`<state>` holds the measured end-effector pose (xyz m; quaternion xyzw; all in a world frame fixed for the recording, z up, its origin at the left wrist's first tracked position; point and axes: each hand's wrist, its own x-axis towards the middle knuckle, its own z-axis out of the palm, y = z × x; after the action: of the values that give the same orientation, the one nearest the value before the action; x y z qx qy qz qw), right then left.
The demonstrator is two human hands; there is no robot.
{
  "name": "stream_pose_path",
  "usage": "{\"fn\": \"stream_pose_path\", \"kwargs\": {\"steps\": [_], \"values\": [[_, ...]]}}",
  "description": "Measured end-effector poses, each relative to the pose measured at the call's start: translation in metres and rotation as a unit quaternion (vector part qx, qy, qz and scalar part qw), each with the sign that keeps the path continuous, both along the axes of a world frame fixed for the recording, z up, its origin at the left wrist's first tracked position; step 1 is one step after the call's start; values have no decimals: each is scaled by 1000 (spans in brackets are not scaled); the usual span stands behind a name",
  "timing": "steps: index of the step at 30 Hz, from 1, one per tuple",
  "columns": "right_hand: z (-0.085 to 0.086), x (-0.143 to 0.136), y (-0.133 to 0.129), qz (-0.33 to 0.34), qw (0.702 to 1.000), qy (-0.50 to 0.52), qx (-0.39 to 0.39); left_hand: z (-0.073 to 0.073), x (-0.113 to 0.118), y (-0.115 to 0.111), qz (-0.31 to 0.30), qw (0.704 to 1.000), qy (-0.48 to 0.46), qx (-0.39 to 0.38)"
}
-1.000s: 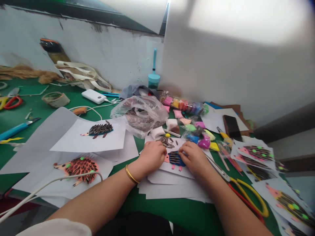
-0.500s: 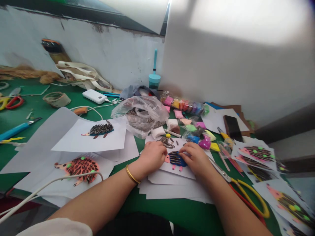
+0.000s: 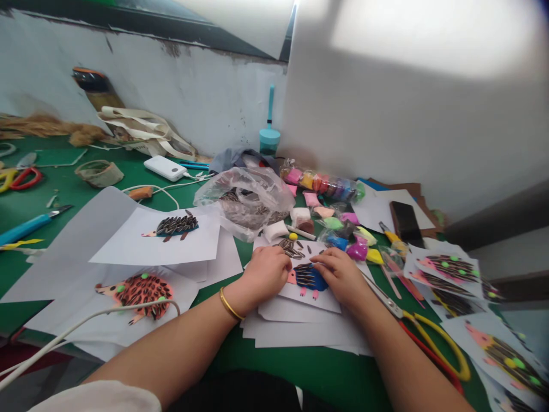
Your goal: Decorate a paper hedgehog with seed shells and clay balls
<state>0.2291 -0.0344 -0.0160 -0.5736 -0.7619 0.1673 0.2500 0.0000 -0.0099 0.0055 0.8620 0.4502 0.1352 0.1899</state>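
Observation:
A blue clay hedgehog (image 3: 316,279) with a pink face and pink feet lies on a white sheet (image 3: 295,296). Rows of striped sunflower seeds (image 3: 305,277) stick in its left part; the right part is bare blue. My left hand (image 3: 268,269) rests at the sheet's left side, fingers curled together by the face, their tips mostly hidden. Over the hedgehog's upper right edge, my right hand (image 3: 341,273) has thumb and fingers pinched; what they hold is too small to make out. Loose seeds (image 3: 290,249) lie just above, on the same sheet.
Behind are a plastic bag of seeds (image 3: 249,203) and packets of coloured clay (image 3: 358,248). Yellow-handled scissors (image 3: 441,343) lie beside my right forearm. Finished-looking hedgehog pictures lie left (image 3: 143,292) and right (image 3: 452,267). A white cable (image 3: 86,323) crosses the left papers.
My right hand's fingertips have shifted slightly up and left, showing more of the hedgehog's blue body. My left hand has stayed in place.

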Motion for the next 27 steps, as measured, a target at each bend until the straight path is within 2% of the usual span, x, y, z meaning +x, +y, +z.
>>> {"fn": "stream_pose_path", "kwargs": {"steps": [21,27], "values": [[-3,-3,2,-1,1000,-6,12,-1,0,0,0,1000,-5,5],[2,1,2,-6,1000,-8,12,-1,-1,-1,3,1000,-5,5]]}}
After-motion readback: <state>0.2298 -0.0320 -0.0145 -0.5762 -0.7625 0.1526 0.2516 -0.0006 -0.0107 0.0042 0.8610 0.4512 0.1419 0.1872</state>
